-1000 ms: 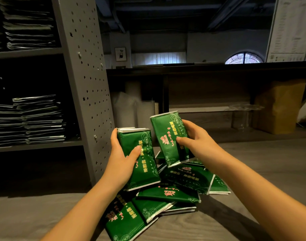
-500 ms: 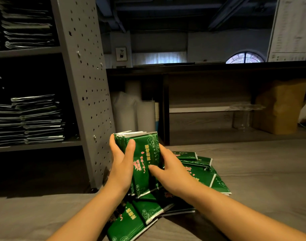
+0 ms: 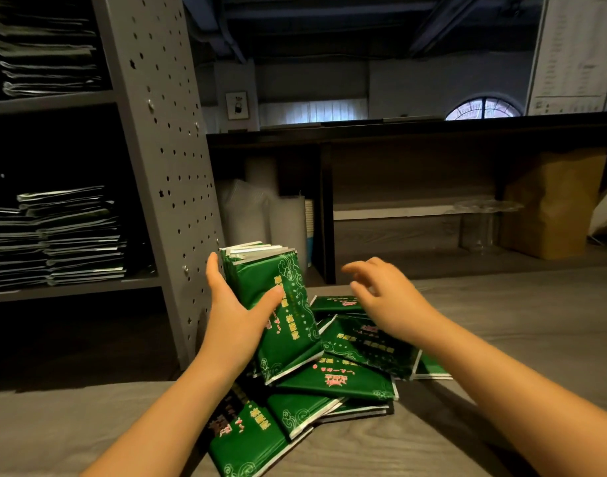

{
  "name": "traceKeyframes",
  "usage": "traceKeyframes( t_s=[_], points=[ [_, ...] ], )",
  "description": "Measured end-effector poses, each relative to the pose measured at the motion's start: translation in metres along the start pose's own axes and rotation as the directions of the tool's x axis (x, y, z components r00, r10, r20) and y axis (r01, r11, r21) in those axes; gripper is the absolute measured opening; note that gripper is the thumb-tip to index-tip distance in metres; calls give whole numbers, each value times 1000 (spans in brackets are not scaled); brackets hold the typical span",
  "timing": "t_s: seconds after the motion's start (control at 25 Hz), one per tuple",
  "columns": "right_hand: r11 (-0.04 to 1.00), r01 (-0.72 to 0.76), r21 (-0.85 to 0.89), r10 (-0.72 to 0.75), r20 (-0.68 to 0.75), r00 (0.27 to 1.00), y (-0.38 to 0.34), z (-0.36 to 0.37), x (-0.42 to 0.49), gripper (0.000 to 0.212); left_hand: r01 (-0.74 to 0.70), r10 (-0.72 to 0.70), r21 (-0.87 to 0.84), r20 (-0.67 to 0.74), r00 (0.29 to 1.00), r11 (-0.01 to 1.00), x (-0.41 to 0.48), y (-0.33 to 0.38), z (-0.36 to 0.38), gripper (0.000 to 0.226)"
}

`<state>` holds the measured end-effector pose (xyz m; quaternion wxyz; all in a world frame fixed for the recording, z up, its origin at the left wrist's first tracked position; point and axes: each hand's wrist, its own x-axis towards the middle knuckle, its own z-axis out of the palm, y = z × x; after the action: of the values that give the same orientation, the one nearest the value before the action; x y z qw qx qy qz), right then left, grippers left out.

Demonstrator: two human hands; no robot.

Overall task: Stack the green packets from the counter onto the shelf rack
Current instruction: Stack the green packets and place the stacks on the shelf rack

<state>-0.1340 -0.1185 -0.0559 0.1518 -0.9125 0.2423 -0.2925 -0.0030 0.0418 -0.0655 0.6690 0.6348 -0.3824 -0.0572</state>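
My left hand (image 3: 233, 311) grips a bundle of several green packets (image 3: 281, 304), held upright above the pile with the thumb across the front. A loose heap of green packets (image 3: 343, 380) lies on the grey wooden counter (image 3: 501, 339) under and right of the bundle. Just right of the bundle hovers my right hand (image 3: 388, 297), fingers spread and empty, blurred by motion. The grey shelf rack (image 3: 164, 166) stands at the left, with stacked packets (image 3: 71, 235) on its middle shelf.
More stacked packets (image 3: 44, 56) fill the upper shelf. Behind the counter are white rolls (image 3: 260, 215), a dark wooden shelf unit (image 3: 398, 173), a clear glass stand (image 3: 481, 218) and a brown paper bag (image 3: 550, 201).
My right hand added its packet to the bundle in my left hand, then let go and pulled away to the right. The bundle now stands a little higher.
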Motion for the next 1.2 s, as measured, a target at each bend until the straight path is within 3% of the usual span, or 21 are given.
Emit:
traceKeyframes(
  t_s=[0.08,0.2,0.28,0.4,0.6,0.72,0.84,0.92,1.0,1.12,1.2],
  points=[
    [997,-60,-55,61,31,998,22,-6,3,35,-21,21,2,-26,999,1000,3,0,-4,100],
    [991,-116,-61,128,262,956,34,-2,2,44,-80,81,29,-12,997,996,3,-1,-7,97],
    [979,-108,-170,165,372,914,32,3,2,48,-118,117,41,34,993,992,0,-1,-5,94],
    [954,-99,-284,181,282,942,23,-1,3,42,-130,125,56,88,988,990,-3,-4,0,94],
    [959,-107,-261,173,245,954,14,-6,-2,33,-100,95,37,121,988,994,-6,-4,5,93],
    [956,-160,-247,234,312,921,17,-8,-2,55,-76,71,26,139,988,997,-9,0,8,88],
    [963,-230,-142,265,324,908,16,-17,-1,84,-73,65,48,147,987,996,-8,0,9,88],
    [958,-282,-43,279,348,895,14,-24,-2,84,-83,76,49,133,988,995,-5,-3,7,86],
    [953,-295,64,259,329,908,14,-26,-2,61,-73,68,38,109,992,997,-2,-4,4,88],
    [911,-188,366,163,99,982,8,-24,-1,9,-74,69,50,95,993,996,0,-3,2,88],
    [750,-110,653,167,-26,986,-1,-23,-2,13,-75,68,75,95,993,994,2,-5,0,86]
  ],
)
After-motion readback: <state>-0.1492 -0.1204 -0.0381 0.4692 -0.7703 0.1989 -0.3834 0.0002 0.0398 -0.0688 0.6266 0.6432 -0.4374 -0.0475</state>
